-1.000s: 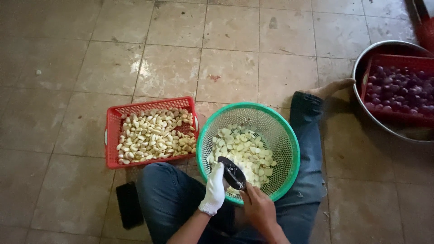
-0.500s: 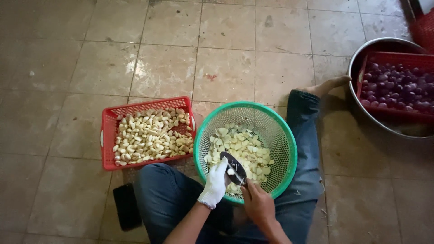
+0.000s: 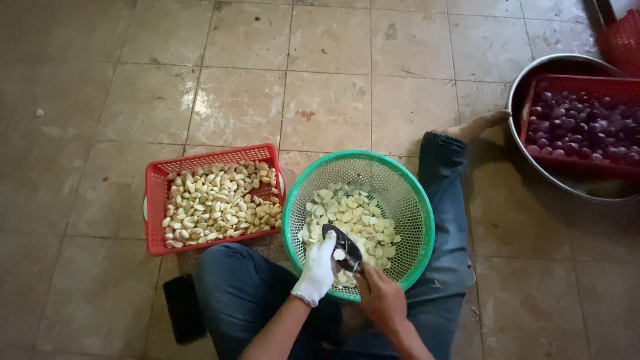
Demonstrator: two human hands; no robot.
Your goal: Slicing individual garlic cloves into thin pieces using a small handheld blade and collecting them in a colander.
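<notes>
Two hands work over a green mesh colander (image 3: 407, 200) that rests between the person's legs on a tiled floor (image 3: 320, 100).

1. Left hand (image 3: 317, 268): covered by a white knitted glove. The fingers are curled closed around a small pale garlic clove (image 3: 339, 254), pinched at the fingertips just above the colander's near rim. The clove touches the blade.

2. Right hand (image 3: 381, 298): bare. The fingers are wrapped shut around the handle of a knife (image 3: 341, 244). The handle is hidden inside the fist; the dark blade projects up and to the left, over the colander, and lies against the clove held by the gloved hand.

3. Colander contents: a layer of pale sliced garlic pieces (image 3: 357, 217) covers the bottom. The two hands meet above the near part of this layer.

4. Surrounding items:
- A red plastic basket (image 3: 157, 200) stands just to the left of the colander, its corner close to the green rim. It holds whole peeled garlic cloves (image 3: 217, 200).
- A flat dark rectangular object (image 3: 184, 308) lies on the floor beside the left knee.
- A large metal basin (image 3: 533, 160) stands well apart at the right. Inside it sits a red crate (image 3: 580, 163) of small purple onions (image 3: 587, 127).
- A bare foot (image 3: 477, 125) extends toward the basin.
</notes>
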